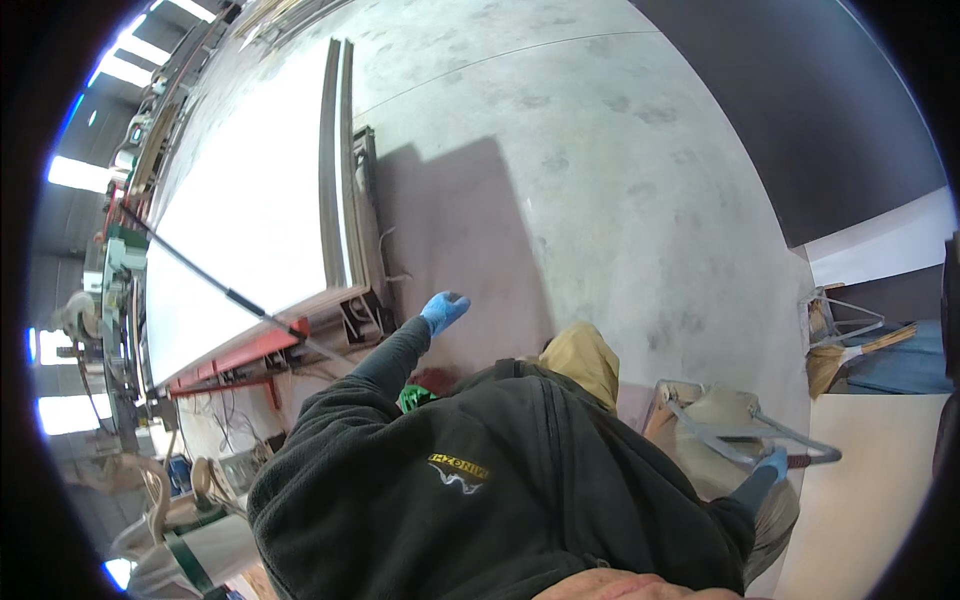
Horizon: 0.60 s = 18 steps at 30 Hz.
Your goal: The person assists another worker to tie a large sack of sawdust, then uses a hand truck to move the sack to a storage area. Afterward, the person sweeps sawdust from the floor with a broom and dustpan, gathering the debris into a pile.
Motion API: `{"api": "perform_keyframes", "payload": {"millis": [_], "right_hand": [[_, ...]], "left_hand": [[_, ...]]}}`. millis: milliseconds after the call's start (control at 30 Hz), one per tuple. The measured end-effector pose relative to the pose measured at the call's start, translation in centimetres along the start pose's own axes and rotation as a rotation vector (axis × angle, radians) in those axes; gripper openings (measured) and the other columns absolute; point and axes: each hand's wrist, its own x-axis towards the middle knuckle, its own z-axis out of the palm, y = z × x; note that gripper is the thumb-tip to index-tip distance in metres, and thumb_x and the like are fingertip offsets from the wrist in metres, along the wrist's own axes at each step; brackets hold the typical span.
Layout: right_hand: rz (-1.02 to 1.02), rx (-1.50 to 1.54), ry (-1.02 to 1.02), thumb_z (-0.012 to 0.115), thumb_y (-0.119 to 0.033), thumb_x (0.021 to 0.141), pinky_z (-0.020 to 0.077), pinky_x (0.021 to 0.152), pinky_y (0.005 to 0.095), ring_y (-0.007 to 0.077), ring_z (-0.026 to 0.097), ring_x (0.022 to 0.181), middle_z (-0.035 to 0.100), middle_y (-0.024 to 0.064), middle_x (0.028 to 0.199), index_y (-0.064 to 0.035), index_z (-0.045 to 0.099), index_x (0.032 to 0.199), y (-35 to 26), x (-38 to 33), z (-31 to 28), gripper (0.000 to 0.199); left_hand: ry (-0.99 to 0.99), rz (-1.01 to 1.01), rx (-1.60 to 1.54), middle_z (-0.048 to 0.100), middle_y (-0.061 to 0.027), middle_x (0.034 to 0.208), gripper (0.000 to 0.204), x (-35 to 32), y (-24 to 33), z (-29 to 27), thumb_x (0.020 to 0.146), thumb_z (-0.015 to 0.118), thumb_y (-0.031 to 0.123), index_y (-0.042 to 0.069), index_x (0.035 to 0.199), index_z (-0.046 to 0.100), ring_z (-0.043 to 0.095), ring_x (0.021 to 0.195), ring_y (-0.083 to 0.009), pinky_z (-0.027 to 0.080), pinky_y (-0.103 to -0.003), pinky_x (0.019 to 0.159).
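Note:
My left hand (445,314), in a blue glove, hangs in front of me over the floor, to the right of a stack of large panels (240,190). Its fingers are curled in, and I see nothing in them. At my right side, my blue-gloved right hand (771,466) is closed around the bent metal tube handle (824,456) of what looks like a cart, beside the handle's dark grip. Beige, sack-like material (722,412) sits behind the tubes. The cart's lower part is mostly hidden by my arm and body.
The white-topped panel stack rests on a red-framed support (230,365) at left. A long dark rod (230,293) crosses in front of it. Large dark panels (810,110) stand at far right. A broom (858,360) lies by a pale board (860,480). Machinery lines the left.

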Motion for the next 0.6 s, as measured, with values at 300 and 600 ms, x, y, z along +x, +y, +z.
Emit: {"api": "perform_keyframes", "payload": {"millis": [300,600], "right_hand": [[0.015,-0.105,0.162,0.062,-0.012,0.085,0.0473,0.045,0.0366,0.0217,0.059,0.056,0.064,0.0096,0.076,-0.0006,0.063,0.084,-9.5,-2.4,34.0,0.012],[0.041,-0.078,0.170,0.062,-0.012,0.087,0.0420,0.044,0.0339,0.0195,0.055,0.052,0.063,0.0078,0.072,-0.0061,0.062,0.081,-16.9,-8.0,67.8,0.009]], "left_hand": [[0.028,0.113,-0.190,0.072,-0.0139,0.105,0.047,24.1,14.5,-13.2,0.092,0.063,0.036,-0.003,0.117,0.067,0.066,0.097,-0.0219,0.051,-0.036,0.089],[0.083,-0.332,-0.430,0.061,-0.0041,0.080,0.030,37.6,12.1,-26.4,0.092,0.061,0.035,0.005,0.095,0.064,0.056,0.069,-0.0156,0.043,-0.032,0.059]]}}
